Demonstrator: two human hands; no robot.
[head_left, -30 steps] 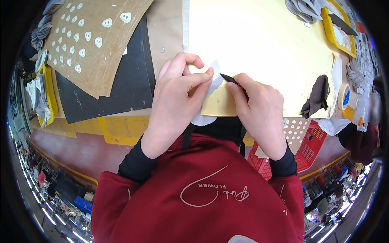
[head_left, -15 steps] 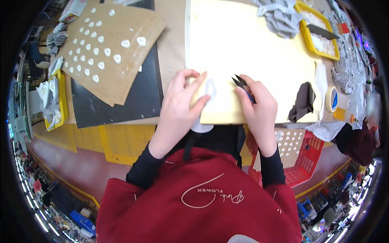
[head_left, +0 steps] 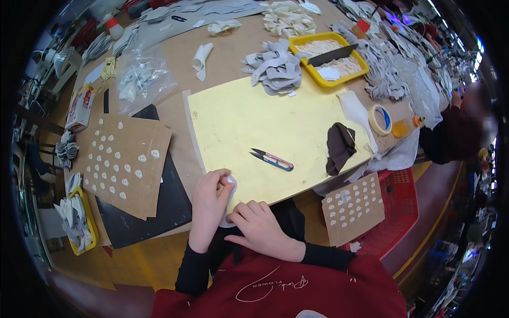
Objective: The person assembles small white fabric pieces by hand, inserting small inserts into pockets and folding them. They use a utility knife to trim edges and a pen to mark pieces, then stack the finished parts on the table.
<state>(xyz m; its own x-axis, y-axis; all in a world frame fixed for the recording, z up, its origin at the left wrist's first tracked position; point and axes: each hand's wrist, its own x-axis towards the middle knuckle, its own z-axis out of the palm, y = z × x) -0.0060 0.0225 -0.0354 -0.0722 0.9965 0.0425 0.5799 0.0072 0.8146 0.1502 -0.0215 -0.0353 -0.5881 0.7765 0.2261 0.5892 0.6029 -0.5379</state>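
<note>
At the worktop's (head_left: 183, 114) near edge, the left hand's (head_left: 208, 204) fingers look pinched on a pale fabric cutout (head_left: 233, 190); the right hand's (head_left: 261, 227) curl at its lower end, gripping or not, I can't tell. It's probably light, floppy, easily creased, best taken by its rim.

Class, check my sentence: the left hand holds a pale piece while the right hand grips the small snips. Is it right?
Not quite: the small snips are not in the right hand; they lie on the yellow sheet, as the head view shows. The left hand does hold the pale piece.
</note>
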